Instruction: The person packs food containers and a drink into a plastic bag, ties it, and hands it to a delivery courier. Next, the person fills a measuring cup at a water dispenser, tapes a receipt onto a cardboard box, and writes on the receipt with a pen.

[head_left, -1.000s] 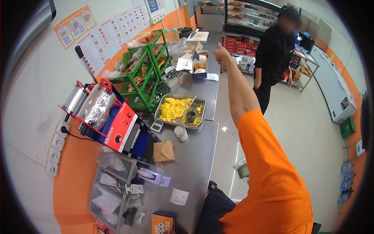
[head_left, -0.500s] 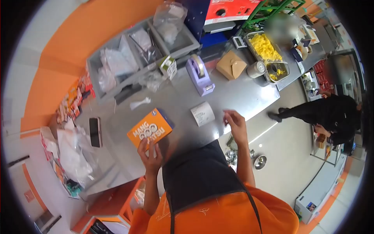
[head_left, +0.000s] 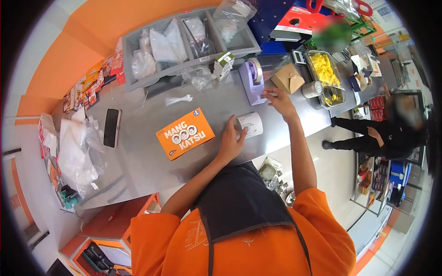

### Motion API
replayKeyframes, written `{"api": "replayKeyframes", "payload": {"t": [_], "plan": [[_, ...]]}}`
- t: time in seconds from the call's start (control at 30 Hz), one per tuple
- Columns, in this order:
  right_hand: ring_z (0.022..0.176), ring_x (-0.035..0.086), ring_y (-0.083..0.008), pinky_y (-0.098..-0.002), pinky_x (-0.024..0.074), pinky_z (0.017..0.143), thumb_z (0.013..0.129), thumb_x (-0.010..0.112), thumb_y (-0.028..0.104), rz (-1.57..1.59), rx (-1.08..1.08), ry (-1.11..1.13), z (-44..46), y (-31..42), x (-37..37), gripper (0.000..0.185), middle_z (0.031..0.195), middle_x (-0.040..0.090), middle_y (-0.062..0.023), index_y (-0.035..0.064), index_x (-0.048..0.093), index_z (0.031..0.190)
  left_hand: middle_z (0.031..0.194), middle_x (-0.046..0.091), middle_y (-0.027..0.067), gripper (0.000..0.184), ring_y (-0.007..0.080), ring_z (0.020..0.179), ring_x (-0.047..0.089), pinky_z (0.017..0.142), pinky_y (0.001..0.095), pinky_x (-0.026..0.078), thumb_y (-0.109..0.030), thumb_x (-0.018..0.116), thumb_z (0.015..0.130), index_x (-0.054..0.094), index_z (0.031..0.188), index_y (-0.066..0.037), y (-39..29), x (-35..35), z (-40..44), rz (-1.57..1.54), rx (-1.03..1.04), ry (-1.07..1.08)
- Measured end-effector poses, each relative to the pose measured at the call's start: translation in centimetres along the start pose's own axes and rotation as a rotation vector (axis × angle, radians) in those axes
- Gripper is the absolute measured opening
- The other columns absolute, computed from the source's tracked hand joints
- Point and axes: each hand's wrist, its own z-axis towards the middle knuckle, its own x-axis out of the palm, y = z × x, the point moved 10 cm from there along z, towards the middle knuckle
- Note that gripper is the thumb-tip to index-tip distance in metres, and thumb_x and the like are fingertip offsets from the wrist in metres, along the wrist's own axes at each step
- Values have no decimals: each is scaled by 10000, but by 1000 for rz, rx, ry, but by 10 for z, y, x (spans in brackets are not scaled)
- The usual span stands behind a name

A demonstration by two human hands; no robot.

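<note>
An orange box (head_left: 185, 133) printed "MANG KATSU" lies on the metal counter, apart from both hands. My left hand (head_left: 231, 140) rests at the left edge of a white printed receipt (head_left: 251, 124), thumb and fingers apart and touching the paper. At the front, cutter end of the purple tape dispenser (head_left: 251, 83), my right hand (head_left: 282, 103) has its fingertips pinched together. The tape end at those fingertips is too small to see clearly. A brown carton box (head_left: 287, 78) stands just beyond the right hand.
Behind are a grey divided bin (head_left: 161, 76) of plastic bags and a small green-white carton (head_left: 223, 66). A phone (head_left: 112, 128) lies left. A can (head_left: 312, 89) and a tray of yellow food (head_left: 324, 69) stand right. A person in black (head_left: 391, 133) stands beyond the counter.
My left hand has left the orange box and moved right to the receipt. My right hand has moved up to the tape dispenser's front end. The camera view has shifted.
</note>
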Motion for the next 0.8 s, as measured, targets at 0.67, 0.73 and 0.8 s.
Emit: {"api": "replayKeyframes", "payload": {"t": [0.67, 0.73, 0.8], "plan": [[1138, 570, -216, -396, 424, 1064, 871, 644, 8, 883, 72, -53, -28, -32, 10, 248, 1304, 553, -170, -150, 625, 1061, 1358, 483, 180, 340, 315, 1015, 622, 849, 392, 507, -33, 585, 921, 634, 1257, -43, -14, -196, -69, 660, 107, -447], [1161, 552, -208, -384, 405, 1072, 867, 647, 10, 876, 60, -79, -29, -40, 11, 253, 1325, 537, -169, -153, 630, 1060, 1401, 452, 180, 340, 322, 1090, 591, 930, 429, 466, -52, 600, 915, 647, 1252, -54, -21, -197, -72, 763, 109, -468], [1173, 536, -197, -366, 386, 1076, 863, 648, 8, 813, 38, -78, -22, -50, 15, 270, 1329, 529, -161, -156, 623, 1076, 1427, 447, 152, 366, 334, 1233, 484, 1021, 460, 386, -104, 608, 909, 644, 1272, -86, -40, -196, -76, 852, 172, -514]]}}
